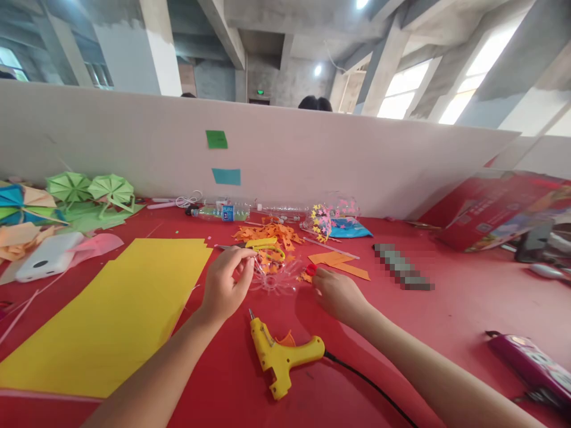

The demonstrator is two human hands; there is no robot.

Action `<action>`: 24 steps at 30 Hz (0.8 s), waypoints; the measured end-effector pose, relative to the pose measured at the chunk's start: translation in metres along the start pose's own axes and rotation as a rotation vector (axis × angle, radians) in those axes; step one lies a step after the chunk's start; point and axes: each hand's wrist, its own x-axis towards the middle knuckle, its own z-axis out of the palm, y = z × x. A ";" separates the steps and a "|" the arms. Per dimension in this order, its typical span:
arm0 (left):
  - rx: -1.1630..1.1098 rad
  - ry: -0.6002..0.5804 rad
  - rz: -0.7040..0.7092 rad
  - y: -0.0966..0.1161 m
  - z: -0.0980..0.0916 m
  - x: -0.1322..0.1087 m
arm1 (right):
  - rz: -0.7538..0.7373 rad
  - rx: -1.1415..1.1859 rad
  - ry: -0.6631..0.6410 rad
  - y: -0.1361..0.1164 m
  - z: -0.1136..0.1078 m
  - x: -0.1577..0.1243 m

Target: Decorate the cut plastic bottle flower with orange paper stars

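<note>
Fingers pinched together, my left hand is at the left edge of a clear plastic piece cut into petal-like strips; what it pinches is too small to make out. My right hand is closed at the other side, its fingertips at a small red round object beside some orange paper stars. Behind the clear piece lie a pile of orange paper stars and a yellow-handled tool. A yellow glue gun rests on the red table nearer to me.
Yellow paper sheets cover the left. Orange strips, a plastic bottle and a star-covered clear piece lie further back. At the right are a purple power strip and a red box. A white partition stands behind.
</note>
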 end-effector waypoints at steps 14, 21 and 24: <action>-0.002 -0.412 0.269 0.066 0.007 -0.021 | -0.097 1.091 0.019 -0.049 -0.005 -0.051; 0.111 -0.485 0.287 0.073 0.006 -0.022 | 0.026 1.441 -0.060 -0.049 0.008 -0.058; 0.194 -0.481 0.332 0.075 0.007 -0.022 | 0.037 1.497 -0.059 -0.050 0.011 -0.059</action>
